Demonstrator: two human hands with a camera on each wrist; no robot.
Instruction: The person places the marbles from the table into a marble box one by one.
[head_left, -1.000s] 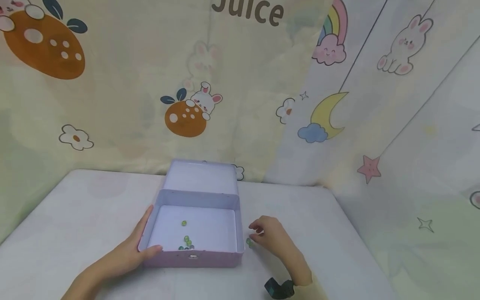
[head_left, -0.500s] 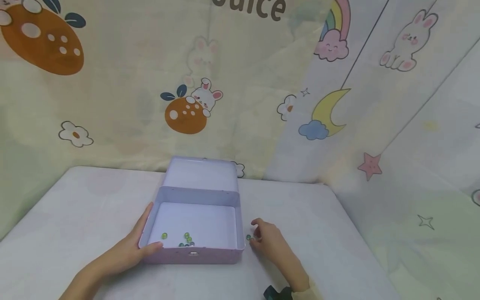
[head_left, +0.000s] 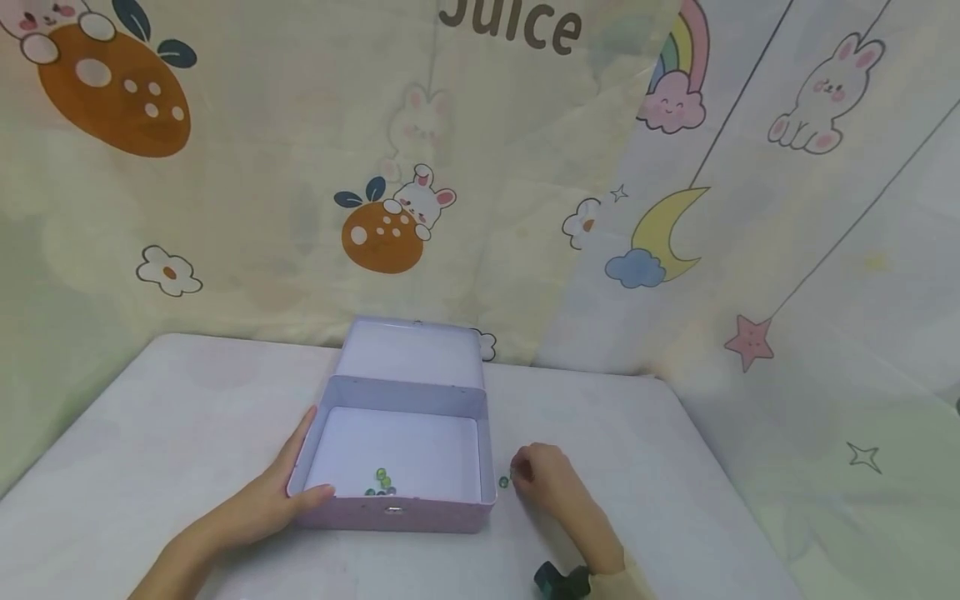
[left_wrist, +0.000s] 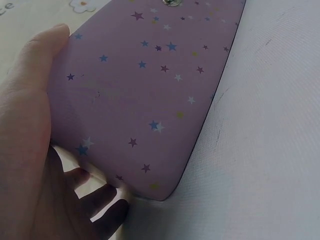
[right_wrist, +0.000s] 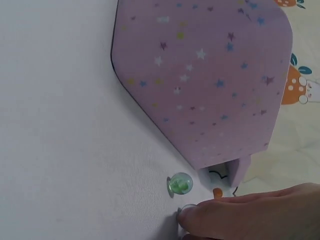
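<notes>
An open pink tin box (head_left: 397,514) with a star print stands on the table, its hinged lid (head_left: 412,354) tipped back. My left hand (head_left: 255,504) grips its front left corner, thumb over the front rim and fingers (left_wrist: 102,200) along the left side. Several green and clear glass marbles (head_left: 384,482) lie inside near the front wall, which partly hides them. To the right of the box, a green marble (right_wrist: 180,183) rests on the table. Just beside it my right hand (head_left: 547,479) pinches a clear marble (right_wrist: 187,209), largely covered by the fingertips.
A white-covered table (head_left: 637,450) extends on both sides of the box. Behind it hangs a printed cloth (head_left: 262,208) with rabbits and oranges. A dark device (head_left: 562,581) sits at the right wrist, by a pale yellow sleeve (head_left: 622,582).
Inside the box, a lone green marble has rolled left and forward out of sight. My right fingers have closed on one of the marbles on the table. The left hand keeps its grip.
</notes>
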